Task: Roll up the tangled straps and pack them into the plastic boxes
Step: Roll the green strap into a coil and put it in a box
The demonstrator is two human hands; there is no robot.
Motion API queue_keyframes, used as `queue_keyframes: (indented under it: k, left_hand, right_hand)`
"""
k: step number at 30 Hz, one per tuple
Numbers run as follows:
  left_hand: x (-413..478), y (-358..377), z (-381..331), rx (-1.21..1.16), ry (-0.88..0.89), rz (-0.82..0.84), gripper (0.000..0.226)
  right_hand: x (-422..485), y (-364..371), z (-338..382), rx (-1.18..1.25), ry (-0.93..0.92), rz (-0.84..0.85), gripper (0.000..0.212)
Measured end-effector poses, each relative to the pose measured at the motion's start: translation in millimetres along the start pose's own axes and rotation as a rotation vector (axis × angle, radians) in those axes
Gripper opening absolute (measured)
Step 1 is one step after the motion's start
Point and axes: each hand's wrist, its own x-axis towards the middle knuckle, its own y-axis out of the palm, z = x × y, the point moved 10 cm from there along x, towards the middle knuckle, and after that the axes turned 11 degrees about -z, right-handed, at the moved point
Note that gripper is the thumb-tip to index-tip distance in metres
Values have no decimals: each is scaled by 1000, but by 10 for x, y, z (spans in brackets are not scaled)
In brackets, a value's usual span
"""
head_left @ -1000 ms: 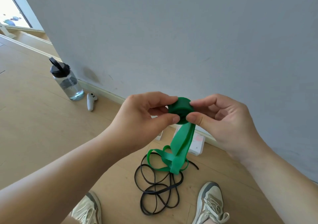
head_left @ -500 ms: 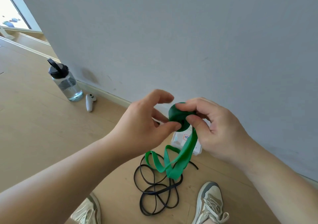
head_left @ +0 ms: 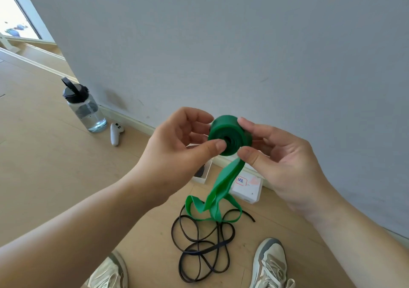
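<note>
With our left hand (head_left: 177, 155) pinching the green roll (head_left: 230, 137) at its hub and our right hand (head_left: 285, 166) pinching its rim, between the 2 hands, we should turn it under steady tension so the loose tail (head_left: 223, 188) hanging below the right thumb winds flat, untwisted.

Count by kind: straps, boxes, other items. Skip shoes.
Straps: 2 (green strap, black strap, tangle counted as one)
Boxes: 2 (labelled white box, half-hidden box)
Water bottle: 1
Controller: 1
Total: 6
</note>
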Motion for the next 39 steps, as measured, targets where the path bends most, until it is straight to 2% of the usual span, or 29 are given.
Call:
queue_keyframes:
  k: [3,5,6,8,10,12,15,21,24,27,30,32,36,39]
  left_hand:
    - [-89,143,104,-185,-130,77,48]
    - [-144,217,129,-215,-181,108,47]
    - [-145,223,119,-139,-164,116,44]
    - [-91,192,52,167,-42,140,39]
    - [-65,167,-74,400,79,153,42]
    - [-56,171,-114,455,110,182,52]
    - [-54,164,-101,358,59,230,48]
    - [-74,166,-134,132,53,241,36]
    - [-65,149,-162,-14,44,228,28]
    - [-85,205,-114,-137,-28,282,23]
    - [-104,263,-11,-193,-104,310,24]
    - [-97,267,19,-122,-101,299,26]
    - [-102,248,-51,289,89,251,27]
    - [-134,214,-142,474,185,179,28]
  right_hand:
    - [-3,17,8,110,17,-38,38]
    - [6,-15,6,83,13,-61,33]
    - [6,-31,10,35,6,-61,31]
    - [-8,-16,29,-140,-34,-30,33]
    - [-40,47,24,-298,-70,36,36]
    - [-54,100,34,-393,-97,99,37]
    - [-50,81,45,-417,-97,130,36]
    - [-40,-45,28,-162,-39,82,30]
    - [-45,-88,26,-5,-7,83,38]
    - [-57,-84,12,88,36,70,36]
    - [-37,-83,-17,76,57,59,32]
    - [-13,-115,-32,15,62,37,36]
    - [-12,-90,-47,-243,23,29,38]
    - [-67,40,-32,-385,4,87,40]
